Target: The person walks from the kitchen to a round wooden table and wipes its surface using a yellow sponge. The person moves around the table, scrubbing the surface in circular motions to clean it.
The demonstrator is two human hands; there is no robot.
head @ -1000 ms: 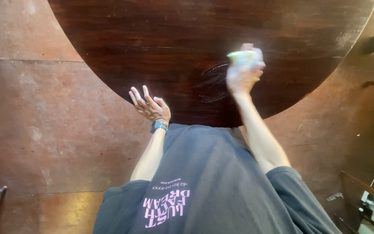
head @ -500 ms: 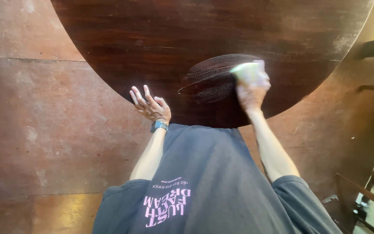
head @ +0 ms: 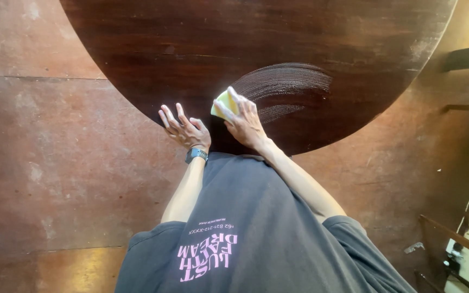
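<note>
The yellow sponge (head: 223, 102) lies under the fingers of the right hand (head: 245, 122), pressed flat on the round tabletop (head: 202, 43) close to its near edge; only the sponge's left corner shows past the fingertips. The left hand (head: 183, 129) rests just left of the sponge, on the rim of the tabletop, holding nothing, its fingers spread open and pointing away from the body. The right hand's fingers are curled down over the sponge, gripping it from above.

The tabletop is dark, reddish-brown wood with a worn sheen and pale scuffs toward its far right edge. A wet streak (head: 289, 87) of fine curved lines arcs away to the right of the sponge. The sponge looks soft and blocky.

The left arm is bent and carries a dark wristwatch (head: 195, 155); the right forearm runs straight down from the sponge to the sleeve of a dark grey T-shirt (head: 267, 233)
</note>
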